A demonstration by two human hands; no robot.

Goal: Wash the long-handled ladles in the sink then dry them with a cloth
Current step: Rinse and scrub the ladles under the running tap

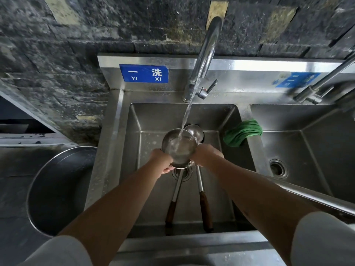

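Observation:
A large steel ladle [178,145] is held bowl-up over the left sink basin [146,120], under water running from the tap [206,52]. My left hand [160,160] grips the bowl's left rim and my right hand [206,155] grips its right rim. Its long handle with a brown wooden grip [171,210] slants down toward the near edge. A second, smaller ladle [195,131] lies behind it, its wooden-gripped handle [205,210] also pointing toward me. A green cloth [243,132] is draped over the divider between the basins.
A second basin [307,143] with a drain [278,167] lies to the right, with another tap [324,79] above it. A big round steel pot [57,189] stands left of the sink. A dark stone wall rises behind, with blue labels on the backsplash.

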